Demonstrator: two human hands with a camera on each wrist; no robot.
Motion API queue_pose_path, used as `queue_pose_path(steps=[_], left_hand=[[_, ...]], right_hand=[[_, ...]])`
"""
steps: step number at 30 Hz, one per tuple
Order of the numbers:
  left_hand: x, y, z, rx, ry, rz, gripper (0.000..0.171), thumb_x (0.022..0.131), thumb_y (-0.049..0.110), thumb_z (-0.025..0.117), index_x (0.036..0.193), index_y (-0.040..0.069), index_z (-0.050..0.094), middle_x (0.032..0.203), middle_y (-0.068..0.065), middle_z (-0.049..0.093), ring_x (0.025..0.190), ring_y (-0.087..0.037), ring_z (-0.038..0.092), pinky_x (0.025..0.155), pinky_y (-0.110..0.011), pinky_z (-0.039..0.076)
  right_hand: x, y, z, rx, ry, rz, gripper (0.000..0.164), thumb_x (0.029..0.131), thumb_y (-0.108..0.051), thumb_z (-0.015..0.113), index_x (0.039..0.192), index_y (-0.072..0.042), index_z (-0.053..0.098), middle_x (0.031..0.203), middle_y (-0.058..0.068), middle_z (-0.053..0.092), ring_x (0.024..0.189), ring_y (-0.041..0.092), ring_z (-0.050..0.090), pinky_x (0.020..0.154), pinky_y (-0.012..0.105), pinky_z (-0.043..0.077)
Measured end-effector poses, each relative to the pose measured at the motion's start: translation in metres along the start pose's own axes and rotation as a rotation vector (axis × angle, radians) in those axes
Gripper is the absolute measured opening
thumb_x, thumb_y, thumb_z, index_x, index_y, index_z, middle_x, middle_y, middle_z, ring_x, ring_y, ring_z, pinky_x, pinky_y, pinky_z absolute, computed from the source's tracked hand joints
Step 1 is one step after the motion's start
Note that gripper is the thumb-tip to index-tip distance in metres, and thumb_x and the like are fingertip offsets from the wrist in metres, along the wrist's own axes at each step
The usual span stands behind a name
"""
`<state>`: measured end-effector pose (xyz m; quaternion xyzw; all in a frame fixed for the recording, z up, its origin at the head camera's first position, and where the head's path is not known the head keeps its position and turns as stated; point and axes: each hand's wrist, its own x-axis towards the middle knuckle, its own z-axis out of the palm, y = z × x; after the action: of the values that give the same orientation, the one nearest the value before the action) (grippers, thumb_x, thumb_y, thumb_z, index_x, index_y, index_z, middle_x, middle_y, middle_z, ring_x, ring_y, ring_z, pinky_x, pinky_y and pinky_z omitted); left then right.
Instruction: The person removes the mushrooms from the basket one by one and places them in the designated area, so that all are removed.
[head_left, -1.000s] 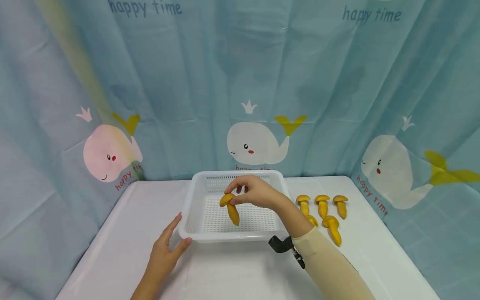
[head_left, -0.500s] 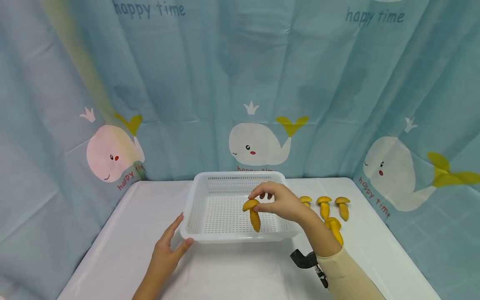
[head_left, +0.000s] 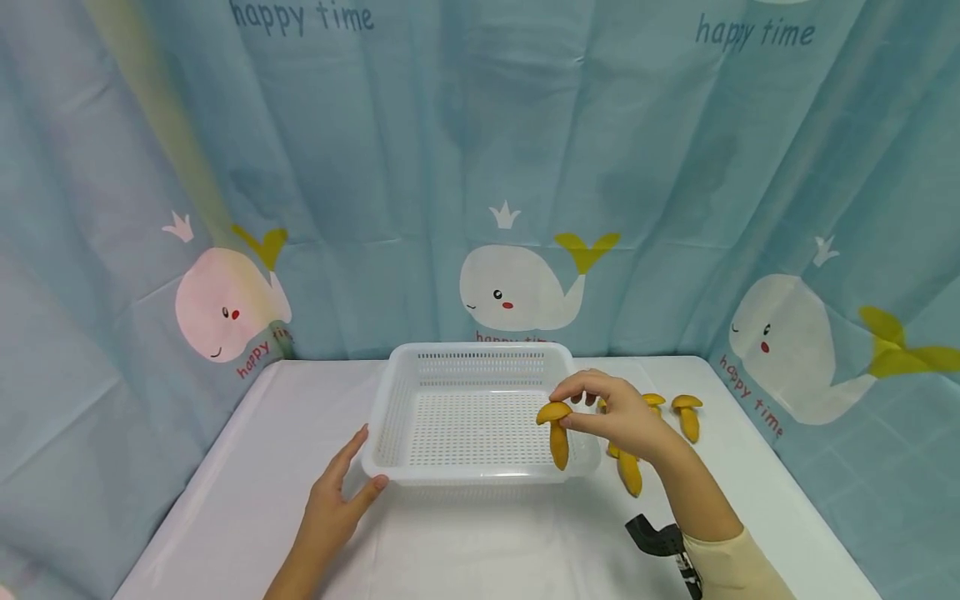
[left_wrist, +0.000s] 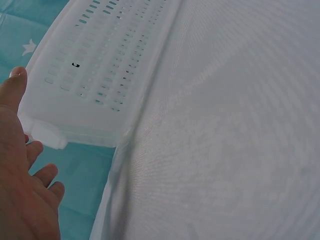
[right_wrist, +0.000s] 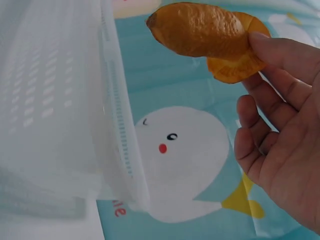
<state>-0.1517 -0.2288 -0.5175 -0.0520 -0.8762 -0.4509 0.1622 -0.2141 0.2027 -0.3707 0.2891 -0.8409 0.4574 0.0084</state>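
Note:
A white perforated plastic basket (head_left: 480, 477) sits mid-table with nothing lying in it. My right hand (head_left: 617, 414) pinches a yellow toy mushroom (head_left: 558, 442) by its cap over the basket's right side, stem pointing down. The right wrist view shows the mushroom (right_wrist: 200, 30) between the thumb and fingers of my right hand (right_wrist: 290, 110), beside the basket wall (right_wrist: 117, 110). At the basket's left front corner is my left hand (head_left: 330, 504), thumb and fingers spread along the rim. In the left wrist view, my left hand (left_wrist: 25, 165) touches the basket's end.
Several more yellow mushrooms lie on the white table (head_left: 480, 550) right of the basket, among them one mushroom (head_left: 687, 417) at the far right and another mushroom (head_left: 630, 473) nearer. My right arm partly hides others. A blue whale-print curtain (head_left: 375, 208) hangs behind the table.
My right hand has carried the mushroom rightward, from above the basket's middle to its right side. My left hand has stayed at the corner.

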Motion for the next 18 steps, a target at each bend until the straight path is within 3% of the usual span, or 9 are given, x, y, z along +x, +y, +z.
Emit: queue_pose_path(steps=[8,18], left_hand=[[0.0,0.002,-0.001,-0.002,-0.006,-0.024,0.084,0.088,0.029,0.082,0.159,0.032,0.038,0.164,0.005,0.037,0.151,-0.036,0.035,0.116,-0.067,0.034],[0.0,-0.001,-0.001,-0.001,0.001,-0.014,0.084,0.088,0.03,0.082,0.159,0.029,0.038,0.164,0.003,0.038,0.149,-0.039,0.036,0.115,-0.066,0.035]], right_hand=[[-0.022,0.016,-0.014,-0.005,0.059,0.057,0.022,0.09,-0.021,0.08,0.111,-0.026,0.075,0.113,-0.004,0.068,0.096,0.016,0.054,0.08,0.025,0.048],[-0.035,0.024,-0.023,-0.026,0.106,0.058,0.022,0.09,-0.02,0.081,0.111,-0.023,0.075,0.114,-0.002,0.069,0.096,0.017,0.053,0.079,0.027,0.044]])
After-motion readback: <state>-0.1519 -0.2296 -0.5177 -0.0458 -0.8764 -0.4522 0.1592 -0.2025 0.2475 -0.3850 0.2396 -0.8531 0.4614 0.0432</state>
